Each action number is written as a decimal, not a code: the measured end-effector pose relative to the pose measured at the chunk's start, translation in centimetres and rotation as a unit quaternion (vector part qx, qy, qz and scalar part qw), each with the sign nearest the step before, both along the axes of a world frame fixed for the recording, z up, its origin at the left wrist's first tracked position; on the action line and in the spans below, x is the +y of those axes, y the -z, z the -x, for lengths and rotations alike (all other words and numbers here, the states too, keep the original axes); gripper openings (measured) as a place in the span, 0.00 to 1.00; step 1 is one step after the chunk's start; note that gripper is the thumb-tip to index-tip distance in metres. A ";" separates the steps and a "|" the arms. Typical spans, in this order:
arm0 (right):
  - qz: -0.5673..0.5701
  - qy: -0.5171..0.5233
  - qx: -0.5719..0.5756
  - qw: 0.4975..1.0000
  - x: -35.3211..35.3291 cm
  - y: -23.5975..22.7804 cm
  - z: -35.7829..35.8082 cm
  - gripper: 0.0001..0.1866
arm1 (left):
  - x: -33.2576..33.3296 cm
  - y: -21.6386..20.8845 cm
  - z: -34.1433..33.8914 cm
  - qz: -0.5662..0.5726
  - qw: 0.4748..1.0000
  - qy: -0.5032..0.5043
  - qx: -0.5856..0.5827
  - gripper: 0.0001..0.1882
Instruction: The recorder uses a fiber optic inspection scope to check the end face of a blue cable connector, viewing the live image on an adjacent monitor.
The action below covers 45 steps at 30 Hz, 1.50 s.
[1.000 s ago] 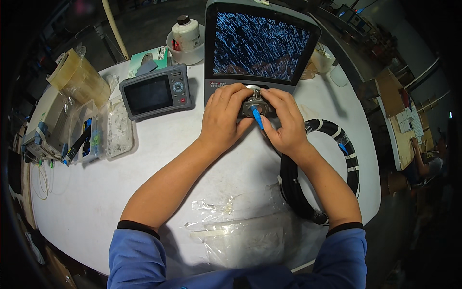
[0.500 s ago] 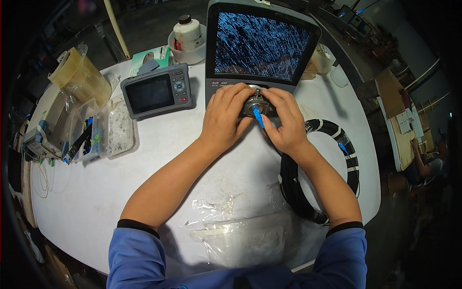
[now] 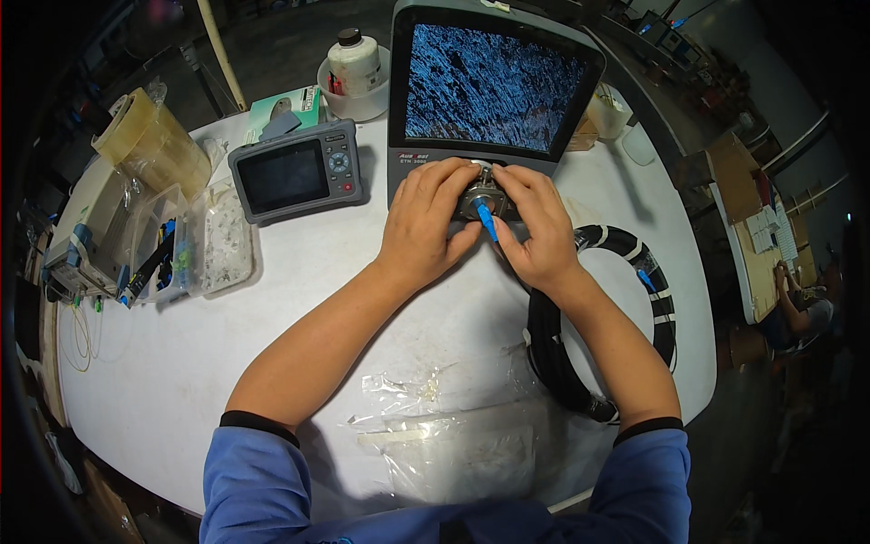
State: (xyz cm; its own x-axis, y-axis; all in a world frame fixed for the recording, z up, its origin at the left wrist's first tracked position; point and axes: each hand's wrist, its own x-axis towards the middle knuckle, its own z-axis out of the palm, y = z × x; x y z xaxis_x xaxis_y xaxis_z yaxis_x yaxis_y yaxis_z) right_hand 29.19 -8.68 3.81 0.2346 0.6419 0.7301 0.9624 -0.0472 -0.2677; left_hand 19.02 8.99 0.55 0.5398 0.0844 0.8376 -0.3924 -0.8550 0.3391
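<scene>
The left hand and right hand cup the dark-grey metal fixture at twelve o'clock on the white worktop; whether they grip, I cannot tell. The slim blue plastic connector slants from it toward five o'clock, probably light, stiff, fragile-tipped, best held by its body. Its upper tip is hidden.

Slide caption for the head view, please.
Left grip and right grip flank a metal fixture with a blue connector below the lit screen, black cable coil at right.
</scene>
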 end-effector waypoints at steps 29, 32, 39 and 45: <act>-0.015 -0.010 -0.033 0.999 0.0 -0.1 0.0 0.30 | -0.5 0.0 -0.3 -0.002 1.000 -0.016 -0.009 0.37; -0.015 -0.010 -0.032 0.999 0.0 -0.2 0.0 0.29 | -0.3 0.3 -0.5 0.000 1.000 -0.007 -0.021 0.38; -0.011 -0.013 -0.030 0.999 -0.1 -0.2 0.0 0.29 | -0.3 -0.1 -0.1 -0.016 1.000 -0.007 -0.012 0.38; -0.012 -0.015 -0.036 0.999 -0.1 -0.1 0.1 0.30 | -0.4 -0.1 -0.1 -0.010 1.000 -0.005 -0.007 0.38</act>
